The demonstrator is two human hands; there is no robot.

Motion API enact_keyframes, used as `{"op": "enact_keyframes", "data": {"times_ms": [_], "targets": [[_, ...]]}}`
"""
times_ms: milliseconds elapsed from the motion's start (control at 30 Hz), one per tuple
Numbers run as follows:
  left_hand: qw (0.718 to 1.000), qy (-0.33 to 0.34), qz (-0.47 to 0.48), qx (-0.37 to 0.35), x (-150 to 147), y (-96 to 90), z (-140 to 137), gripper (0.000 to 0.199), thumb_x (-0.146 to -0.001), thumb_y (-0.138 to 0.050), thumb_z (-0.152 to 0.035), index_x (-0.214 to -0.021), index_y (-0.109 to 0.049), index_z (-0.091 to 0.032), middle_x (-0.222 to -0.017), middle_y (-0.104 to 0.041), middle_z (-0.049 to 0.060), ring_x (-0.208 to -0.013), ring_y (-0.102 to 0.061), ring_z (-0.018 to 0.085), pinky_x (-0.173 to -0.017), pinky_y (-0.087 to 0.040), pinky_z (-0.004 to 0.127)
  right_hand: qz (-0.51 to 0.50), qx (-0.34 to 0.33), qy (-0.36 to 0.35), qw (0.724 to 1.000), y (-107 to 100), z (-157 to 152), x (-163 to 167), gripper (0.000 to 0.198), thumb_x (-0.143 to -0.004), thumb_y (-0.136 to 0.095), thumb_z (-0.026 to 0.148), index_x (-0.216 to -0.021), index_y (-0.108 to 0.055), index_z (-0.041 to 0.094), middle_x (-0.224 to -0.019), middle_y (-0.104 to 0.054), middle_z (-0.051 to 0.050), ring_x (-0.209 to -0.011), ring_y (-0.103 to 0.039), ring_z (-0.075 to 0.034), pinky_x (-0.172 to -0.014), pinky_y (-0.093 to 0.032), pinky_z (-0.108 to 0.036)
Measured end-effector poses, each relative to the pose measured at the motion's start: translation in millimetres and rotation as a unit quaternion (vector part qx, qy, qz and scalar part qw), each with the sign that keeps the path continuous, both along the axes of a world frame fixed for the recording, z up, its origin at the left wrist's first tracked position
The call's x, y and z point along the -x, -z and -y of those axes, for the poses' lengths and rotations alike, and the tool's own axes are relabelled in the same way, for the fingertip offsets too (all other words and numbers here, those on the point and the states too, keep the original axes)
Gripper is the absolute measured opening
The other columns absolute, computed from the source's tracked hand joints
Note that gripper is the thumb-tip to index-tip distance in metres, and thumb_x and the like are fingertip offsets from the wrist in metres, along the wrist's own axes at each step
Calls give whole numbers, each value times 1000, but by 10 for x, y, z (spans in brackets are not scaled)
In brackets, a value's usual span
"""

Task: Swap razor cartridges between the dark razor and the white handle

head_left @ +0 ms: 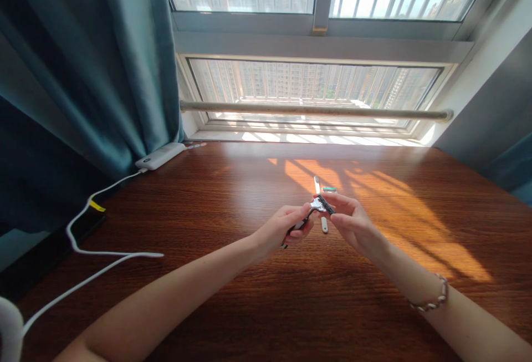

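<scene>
Over the middle of the wooden table, my left hand is closed round the dark handle of a razor, which points up and to the right. At its upper end is a dark razor head beside a shiny silver neck. My right hand pinches this head between thumb and fingers; whether it is fully joined to the neck I cannot tell. Under and behind the hands lies a slim white stick, its middle hidden by the razor. Just beyond the fingers rests a small greenish rectangular piece.
A white power strip lies by the blue curtain at the back left, its white cable looping over the table's left side. Behind the table runs a rail before the window. Sunlight streaks the right half.
</scene>
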State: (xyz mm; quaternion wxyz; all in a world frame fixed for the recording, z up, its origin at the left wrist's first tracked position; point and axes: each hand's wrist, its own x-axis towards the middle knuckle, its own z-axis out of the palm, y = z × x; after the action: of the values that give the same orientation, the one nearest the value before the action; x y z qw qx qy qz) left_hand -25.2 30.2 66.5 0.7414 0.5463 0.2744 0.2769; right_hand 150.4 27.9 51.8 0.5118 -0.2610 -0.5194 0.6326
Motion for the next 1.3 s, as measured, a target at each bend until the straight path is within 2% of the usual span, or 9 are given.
{"op": "enact_keyframes", "data": {"times_ms": [133,233,500,600,800,900,1000,1100,1300], "targets": [[998,0,33,58,10,-20,-28,36,-82,-39,-49,-69,-44,-15,-47,-26,-8,-39,-12,4,-36,-8,19,69,-24,37,997,45,-65,-19,36,-64,-70,30,-99,-63,25,-86,-66,-2,-83,-59,-17,-76,-43,-32],[997,-22,48,63,22,-49,-60,29,-81,-46,-43,-71,-42,-16,-50,-32,-8,-36,-15,2,-35,-6,17,227,-53,96,968,99,-117,-33,40,-62,-71,36,-98,-61,20,-74,-63,-2,-65,-56,-15,-59,-43,-27],[991,-103,29,77,22,-13,-127,33,-79,-48,-47,-68,-43,-15,-51,-47,-4,-32,-31,2,-33,-19,15,639,-216,97,732,180,-41,-30,26,-70,-61,42,-85,-64,22,-61,-59,0,-58,-52,-15,-52,-30,-25],[991,-93,35,91,35,10,-144,32,-77,-49,-46,-70,-45,-15,-50,-46,-5,-33,-33,2,-34,-19,15,685,-232,66,688,190,-12,-6,19,-71,-61,40,-76,-62,22,-65,-62,-1,-61,-54,-16,-51,-29,-25],[988,-99,43,110,63,5,-184,29,-78,-50,-43,-72,-45,-16,-46,-38,-7,-33,-29,2,-34,-15,14,687,-241,39,684,207,-15,-6,18,-70,-63,39,-75,-61,22,-70,-63,-2,-68,-56,-18,-55,-32,-25],[988,-98,39,117,63,19,-197,29,-78,-50,-43,-71,-44,-16,-46,-36,-8,-32,-27,2,-34,-15,14,672,-232,30,703,196,-40,-38,24,-71,-62,40,-87,-60,23,-69,-62,-1,-64,-55,-16,-54,-33,-23],[987,-90,39,124,55,51,-205,29,-78,-49,-44,-72,-44,-16,-47,-35,-8,-33,-27,2,-34,-15,14,637,-206,98,737,223,-93,-73,26,-79,-53,39,-96,-58,20,-71,-60,-2,-64,-54,-16,-57,-36,-24],[987,-78,40,132,45,79,-207,31,-79,-47,-46,-72,-44,-16,-48,-34,-8,-33,-25,2,-33,-14,14,620,-187,183,740,316,-157,-93,22,-82,-47,32,-95,-55,15,-81,-59,-7,-74,-55,-18,-65,-38,-27],[989,-77,11,128,41,100,-212,33,-78,-47,-48,-71,-45,-16,-47,-33,-8,-33,-23,2,-33,-13,14,603,-174,209,750,489,-234,-104,28,-75,-51,22,-102,-49,13,-80,-59,-6,-72,-55,-18,-67,-39,-27]]}}
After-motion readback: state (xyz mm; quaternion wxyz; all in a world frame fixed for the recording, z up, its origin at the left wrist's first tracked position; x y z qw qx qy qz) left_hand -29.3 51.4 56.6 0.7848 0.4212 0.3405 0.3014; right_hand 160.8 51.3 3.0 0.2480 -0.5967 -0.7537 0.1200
